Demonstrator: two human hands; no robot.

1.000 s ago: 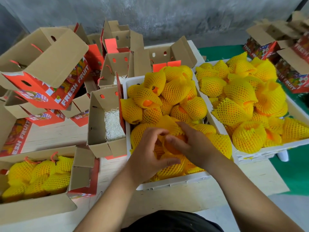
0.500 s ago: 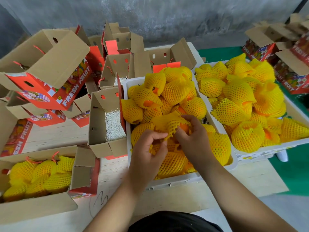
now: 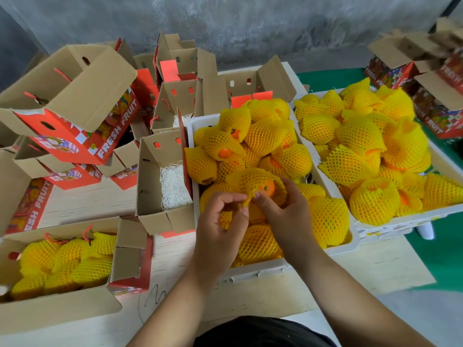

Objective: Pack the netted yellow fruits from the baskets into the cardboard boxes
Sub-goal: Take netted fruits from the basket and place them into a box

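Note:
A netted fruit (image 3: 253, 180) in yellow foam mesh, its orange skin showing at the opening, is lifted just above the pile in the near white basket (image 3: 288, 265). My right hand (image 3: 285, 211) grips it from the right and below. My left hand (image 3: 220, 221) pinches the loose edge of its net from the left. A second white basket (image 3: 400, 220) heaped with netted fruits stands to the right. An open cardboard box (image 3: 150, 176) lined with white shredded paper sits just left of the near basket. Another box (image 3: 62, 309) at the lower left holds several netted fruits.
Several open red-and-brown "FRESH FRUIT" boxes (image 3: 75, 101) crowd the back left of the pale wooden table (image 3: 275, 291). More such boxes (image 3: 426, 78) stand at the far right on a green floor. A grey wall runs behind.
Both hands have raised one netted fruit out of the near basket's pile, and the left hand has shifted from the pile to pinching the net's edge.

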